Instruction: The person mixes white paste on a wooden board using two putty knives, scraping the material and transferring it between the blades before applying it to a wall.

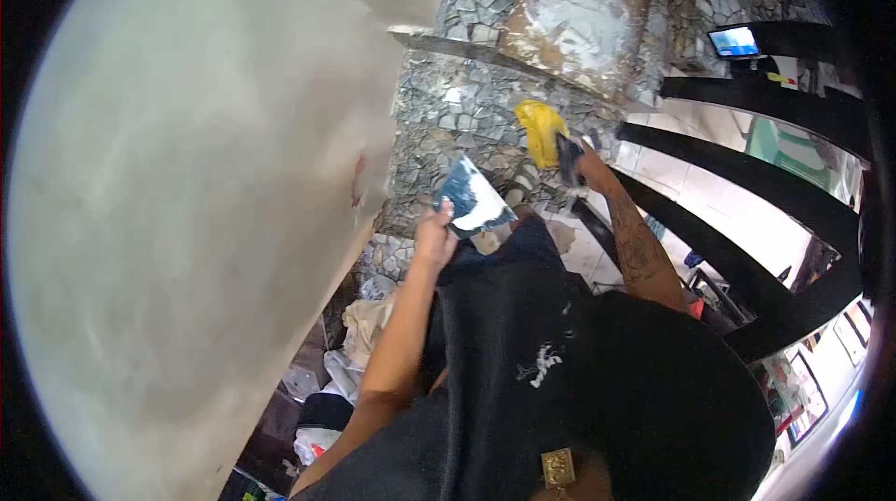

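My left hand (436,235) is closed on a dark blue flat plate (474,198), its thumb on top, with white paste spread over the plate's right part. To the right, my right hand (590,168) grips a dark tool (568,159) that is blurred, so its exact shape cannot be made out. Just beyond that tool lies a yellow item (540,131). The two hands are apart, both in front of my body. White smears mark my black shirt (597,380).
A large pale wall (205,202) fills the left side. Ahead, a brown board (523,34) bearing white powder or paste lies on the stone-patterned floor (434,95). Black curved slats (728,170) stand at right, with a lit screen (735,42) beyond. Cloths (366,326) lie lower left.
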Motion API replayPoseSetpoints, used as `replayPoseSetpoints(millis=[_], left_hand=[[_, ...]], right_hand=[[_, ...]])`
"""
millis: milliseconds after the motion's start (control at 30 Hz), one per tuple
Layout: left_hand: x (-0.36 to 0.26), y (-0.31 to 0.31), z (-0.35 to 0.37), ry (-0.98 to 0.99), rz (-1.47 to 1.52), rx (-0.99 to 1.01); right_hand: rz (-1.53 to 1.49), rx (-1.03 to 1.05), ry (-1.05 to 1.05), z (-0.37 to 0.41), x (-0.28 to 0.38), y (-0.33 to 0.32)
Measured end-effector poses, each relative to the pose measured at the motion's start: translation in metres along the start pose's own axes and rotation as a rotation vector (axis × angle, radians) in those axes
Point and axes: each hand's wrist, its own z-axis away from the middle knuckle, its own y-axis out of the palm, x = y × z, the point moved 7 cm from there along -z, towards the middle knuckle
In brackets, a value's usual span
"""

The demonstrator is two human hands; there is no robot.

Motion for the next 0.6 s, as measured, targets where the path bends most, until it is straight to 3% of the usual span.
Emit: replayPoseSetpoints(millis=[67, 133, 233, 400, 467, 500, 600], left_hand=[[0.010, -0.018, -0.004, -0.055, -0.119, -0.109], [0.018, -0.043, -0.018, -0.124, -0.139, -0.090], [-0.008, -0.042, -0.011, -0.117, -0.185, -0.047], [-0.078, -0.029, -0.015, -0.014, -0.311, -0.074], [-0.095, -0.049, -0.045, -0.021, -0.543, 0.030], [-0.106, -0.009, -0.025, 0.068, -0.424, 0.161], [-0.121, 0.027, -0.034, 0.070, -0.761, 0.178]], right_hand=[[0.449, -0.134, -0.023, 0.003, -0.080, 0.000], [0.905, -0.159, -0.352, 0.000, -0.203, -0.013], [0.310, -0.302, 0.280, 0.075, -0.244, -0.016], [0.167, -0.393, 0.271, 0.174, -0.285, 0.021], [-0.099, -0.355, 0.248, 0.208, -0.308, 0.054], [-0.144, -0.397, 0.212, 0.213, -0.289, 0.070], [-0.419, -0.567, 0.311, 0.256, -0.302, 0.098]])
